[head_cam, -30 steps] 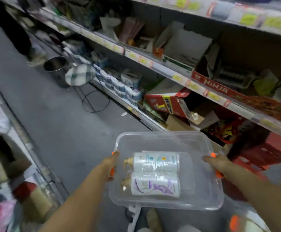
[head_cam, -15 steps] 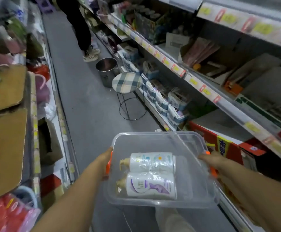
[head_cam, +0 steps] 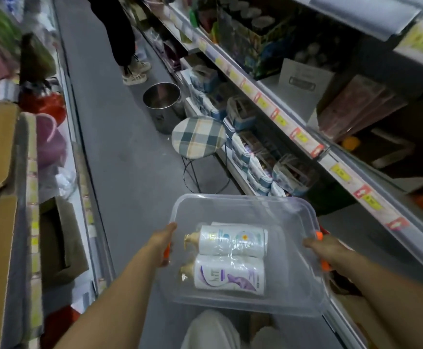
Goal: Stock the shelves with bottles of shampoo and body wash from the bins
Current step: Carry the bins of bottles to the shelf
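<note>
A clear plastic bin point(head_cam: 286, 212) with orange side handles hangs in front of me over the aisle floor. My left hand point(head_cam: 161, 241) grips its left handle and my right hand point(head_cam: 323, 248) grips its right handle. Two white pump bottles lie on their sides in the bin, wrapped together in clear film, pumps pointing left. The far bottle point(head_cam: 233, 239) has blue print and the near bottle point(head_cam: 229, 275) has a purple swirl.
Shelves point(head_cam: 293, 132) with yellow price tags run along the right, holding boxes and packs. A plaid stool point(head_cam: 198, 136) and a metal bucket point(head_cam: 164, 102) stand in the aisle ahead. A person's legs point(head_cam: 120, 34) are farther down. Cardboard and goods line the left shelving point(head_cam: 29, 172).
My view has swung left, from facing the right shelves to looking down the aisle. The stool and bucket are closer. Both hands keep the same hold on the bin.
</note>
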Demonstrator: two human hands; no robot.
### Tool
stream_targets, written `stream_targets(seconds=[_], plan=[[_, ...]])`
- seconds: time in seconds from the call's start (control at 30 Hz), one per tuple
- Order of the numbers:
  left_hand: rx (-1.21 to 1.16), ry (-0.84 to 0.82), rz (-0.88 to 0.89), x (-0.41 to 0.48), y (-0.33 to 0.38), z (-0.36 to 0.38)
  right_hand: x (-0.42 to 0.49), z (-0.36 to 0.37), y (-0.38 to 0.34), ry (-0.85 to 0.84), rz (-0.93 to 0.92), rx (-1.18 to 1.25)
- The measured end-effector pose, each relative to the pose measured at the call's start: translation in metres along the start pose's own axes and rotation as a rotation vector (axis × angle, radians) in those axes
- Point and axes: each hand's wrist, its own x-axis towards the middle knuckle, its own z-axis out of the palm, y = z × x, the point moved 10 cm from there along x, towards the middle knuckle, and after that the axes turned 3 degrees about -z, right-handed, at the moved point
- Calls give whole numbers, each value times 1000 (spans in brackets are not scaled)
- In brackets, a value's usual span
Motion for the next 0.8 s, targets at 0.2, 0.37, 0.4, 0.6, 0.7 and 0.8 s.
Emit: stream_targets(seconds=[0.2,0.37,0.4,0.6,0.7,0.8], plan=[[132,-48,22,65,70,15,50,13,-33,28,66,95],[348,-125,62,136,137,38,74,41,-29,105,179,225],[395,-153,76,152,152,45,75,50,-25,135,216,266],[587,-276,131,226,224,82,91,114,1,289,404,461],[644,-304,144,265,243,105,114,148,15,331,455,537],[671,-303,163,312,250,132,153,180,34,344,468,592]])
